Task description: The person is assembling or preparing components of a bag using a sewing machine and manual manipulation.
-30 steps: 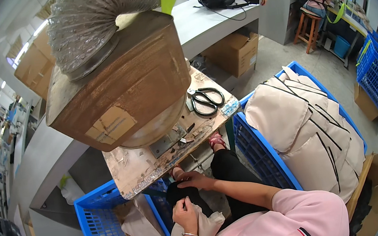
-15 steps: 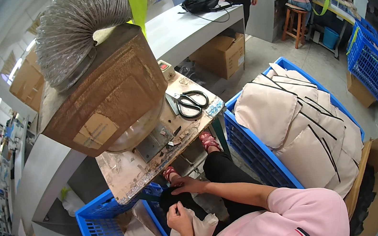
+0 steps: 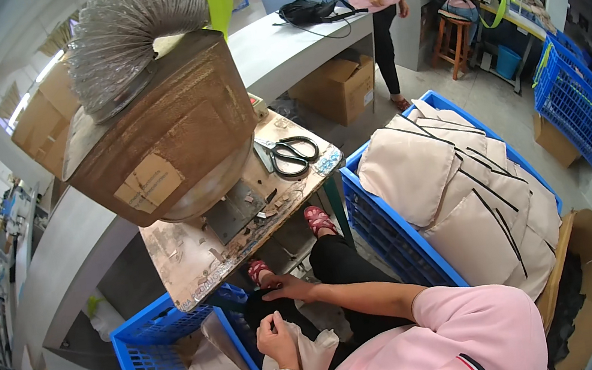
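My left hand (image 3: 278, 341) is closed, with thumb and fingers pinched together over my lap. What it holds, if anything, is too small to make out. A beige fabric piece (image 3: 318, 356) drapes over my thigh right beside that wrist. My right hand (image 3: 292, 289) rests on my black-trousered knee with its fingers stretched out, holding nothing. Just beyond my knees stands a worn wooden work table (image 3: 180, 265) under a brown, dusty machine hood (image 3: 181, 118). Black-handled scissors (image 3: 290, 157) lie on the table's right part.
To the right a blue crate (image 3: 401, 234) is heaped with beige fabric pieces (image 3: 404, 170) with black edging. Another blue crate (image 3: 146, 357) with beige pieces stands at my left. A ribbed duct (image 3: 131, 38) rises from the hood. Two people in pink shirts are farther back.
The whole view has shifted slightly up and left. The standing person in the background shows more of their legs. My two hands keep their places and poses.
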Available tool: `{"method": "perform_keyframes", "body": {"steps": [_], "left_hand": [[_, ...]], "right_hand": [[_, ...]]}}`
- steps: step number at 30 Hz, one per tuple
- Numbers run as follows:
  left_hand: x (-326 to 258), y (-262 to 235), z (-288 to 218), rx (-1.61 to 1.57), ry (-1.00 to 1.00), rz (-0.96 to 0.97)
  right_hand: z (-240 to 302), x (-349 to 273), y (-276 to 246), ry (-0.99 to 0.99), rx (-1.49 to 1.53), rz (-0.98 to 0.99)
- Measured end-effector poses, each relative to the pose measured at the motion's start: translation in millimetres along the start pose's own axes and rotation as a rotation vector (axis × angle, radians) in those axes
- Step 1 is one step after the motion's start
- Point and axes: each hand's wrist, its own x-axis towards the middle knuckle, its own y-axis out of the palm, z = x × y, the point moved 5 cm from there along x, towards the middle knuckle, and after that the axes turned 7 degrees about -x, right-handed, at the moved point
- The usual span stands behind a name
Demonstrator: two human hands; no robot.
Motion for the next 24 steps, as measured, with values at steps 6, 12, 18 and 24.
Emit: {"method": "perform_keyframes", "body": {"steps": [6,12,18,24], "left_hand": [[-1,-1,1,-0.012,-0.019,0.006],[-1,4,-3,-0.012,-0.006,0.03],[-4,4,4,-0.039,-0.02,0.04],[-5,5,17,-0.061,-0.03,0.055]], "right_hand": [[1,-2,3,-0.098,-0.025,-0.036],[2,-1,-7,-0.102,-0.086,-0.037],[-4,0,-4,-0.109,-0.1,-0.083],[-5,-2,-3,-0.053,-0.075,-0.095]]}}
